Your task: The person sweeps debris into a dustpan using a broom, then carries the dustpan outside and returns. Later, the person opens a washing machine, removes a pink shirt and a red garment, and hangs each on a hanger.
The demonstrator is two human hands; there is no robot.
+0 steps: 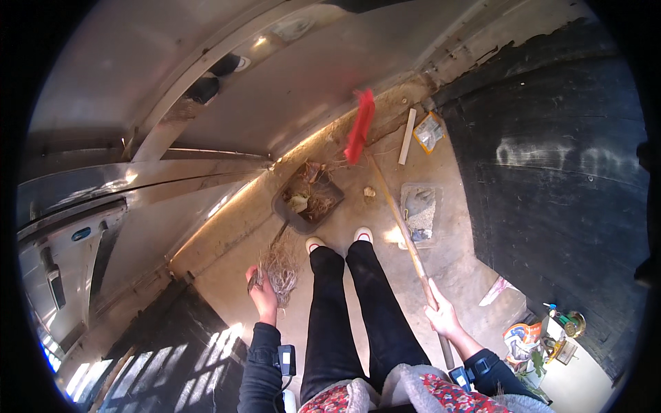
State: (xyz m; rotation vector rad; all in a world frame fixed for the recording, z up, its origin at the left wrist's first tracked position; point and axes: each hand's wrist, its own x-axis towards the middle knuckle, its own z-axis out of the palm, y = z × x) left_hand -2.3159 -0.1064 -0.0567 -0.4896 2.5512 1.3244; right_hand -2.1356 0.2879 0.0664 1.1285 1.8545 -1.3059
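Note:
My right hand [443,313] is wrapped round the wooden handle of a broom [407,241]. The broom's red head [359,127] is raised at the far end, slightly blurred. Lower left, my left hand [263,296] is closed round the upper end of a dark dustpan's handle. A tangle of dry straw [281,274] lies against that hand and hides part of the handle; whether the fingers also grip it, I cannot tell. Ahead of my feet rests the dustpan [301,221], holding straw, dry leaves and other litter.
Right of the broom handle sits a clear plastic tub [441,206] with grey contents. Beyond it lie a white strip [407,138] and a yellow-edged packet [429,132]. Metal panels [227,110] rise on the left, a dark panel [551,165] on the right. Assorted items [551,341] stand lower right.

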